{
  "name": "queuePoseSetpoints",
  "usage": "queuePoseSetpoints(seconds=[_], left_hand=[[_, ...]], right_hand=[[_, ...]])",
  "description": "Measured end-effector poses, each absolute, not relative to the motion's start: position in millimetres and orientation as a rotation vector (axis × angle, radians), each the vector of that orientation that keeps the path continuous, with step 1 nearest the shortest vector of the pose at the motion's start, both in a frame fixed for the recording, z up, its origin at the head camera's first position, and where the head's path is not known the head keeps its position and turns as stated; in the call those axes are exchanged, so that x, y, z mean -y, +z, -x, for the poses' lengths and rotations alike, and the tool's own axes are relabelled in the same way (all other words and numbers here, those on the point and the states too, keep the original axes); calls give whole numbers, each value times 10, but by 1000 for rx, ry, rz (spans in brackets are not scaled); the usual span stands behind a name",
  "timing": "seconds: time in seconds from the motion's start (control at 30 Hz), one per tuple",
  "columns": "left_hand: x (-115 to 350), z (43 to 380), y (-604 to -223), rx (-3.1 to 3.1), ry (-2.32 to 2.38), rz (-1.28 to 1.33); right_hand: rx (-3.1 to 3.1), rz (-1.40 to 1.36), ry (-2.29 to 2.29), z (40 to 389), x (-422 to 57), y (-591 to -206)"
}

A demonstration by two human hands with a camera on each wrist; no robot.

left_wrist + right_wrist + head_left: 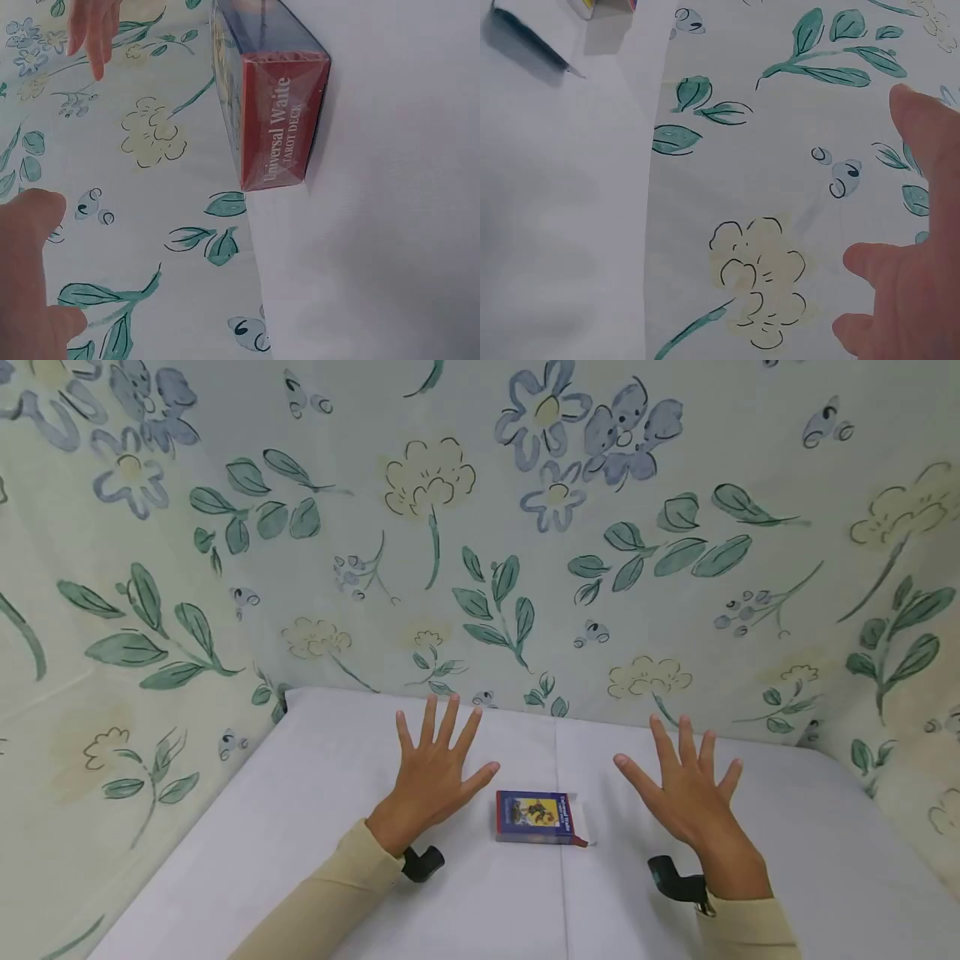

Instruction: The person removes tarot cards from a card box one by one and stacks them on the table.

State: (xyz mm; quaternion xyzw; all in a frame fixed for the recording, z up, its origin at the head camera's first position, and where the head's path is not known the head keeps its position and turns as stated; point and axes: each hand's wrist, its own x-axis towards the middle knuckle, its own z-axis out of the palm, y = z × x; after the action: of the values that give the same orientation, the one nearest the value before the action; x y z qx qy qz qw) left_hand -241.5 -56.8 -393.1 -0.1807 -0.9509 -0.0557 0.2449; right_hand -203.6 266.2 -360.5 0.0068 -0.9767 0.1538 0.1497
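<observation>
A tarot deck box (534, 817), blue with a yellow picture, lies flat on the white table between the two hands. Its right end has a white flap standing open. In the left wrist view the red end of the box (277, 124) reads "Universal Waite Tarot Deck". My left hand (431, 777) is spread wide to the left of the box, fingers straight, holding nothing. To the right of the box, my right hand (690, 793) is also spread with straight fingers and holds nothing. Part of the open flap (529, 37) shows in the right wrist view.
The white table (465, 910) has a crease running front to back near the box. Behind it and at both sides hangs a flowered cloth (510, 635). A black wrist-worn device (423, 864) sits at the left wrist, and another (675, 881) at the right.
</observation>
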Motion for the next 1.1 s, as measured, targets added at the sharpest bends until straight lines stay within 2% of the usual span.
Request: queuePoseSetpoints(seconds=[0.4,1.1], left_hand=[[313,2380,-3896,2657,-199,565],[-6,2195,-4162,2817,-469,859]], right_hand=[[2808,-43,477,2023,-2628,-3723],[2809,-66,467,1944,-2620,-3727]])
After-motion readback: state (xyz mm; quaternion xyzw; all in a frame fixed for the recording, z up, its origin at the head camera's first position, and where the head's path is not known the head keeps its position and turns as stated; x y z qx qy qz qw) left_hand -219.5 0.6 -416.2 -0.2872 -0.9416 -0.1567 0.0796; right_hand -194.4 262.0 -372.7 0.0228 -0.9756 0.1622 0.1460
